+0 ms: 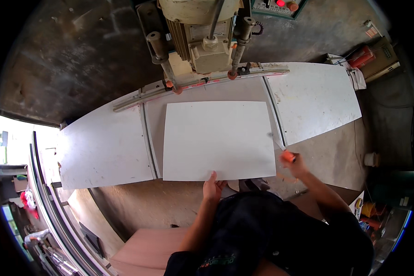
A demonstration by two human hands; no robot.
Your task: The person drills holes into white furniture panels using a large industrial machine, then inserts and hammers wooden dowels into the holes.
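A white rectangular panel (218, 140) lies flat in the middle of the machine's work table. At its near edge my left hand (213, 187) grips it, the thumb on top and the fingers below the edge. Off the panel's near right corner, my right hand (299, 168) is closed around an orange-handled tool (288, 156). Motion blurs the tool, and its kind cannot be made out; its tip points toward the table's right slot.
Above the panel hangs a machine motor (202, 39) between two upright rods. A guide rail (198, 85) runs along the back. White table wings (103, 142) spread to both sides. A control box (280, 7) with a lit red button sits at the top right. Long metal profiles (55, 198) stand at left.
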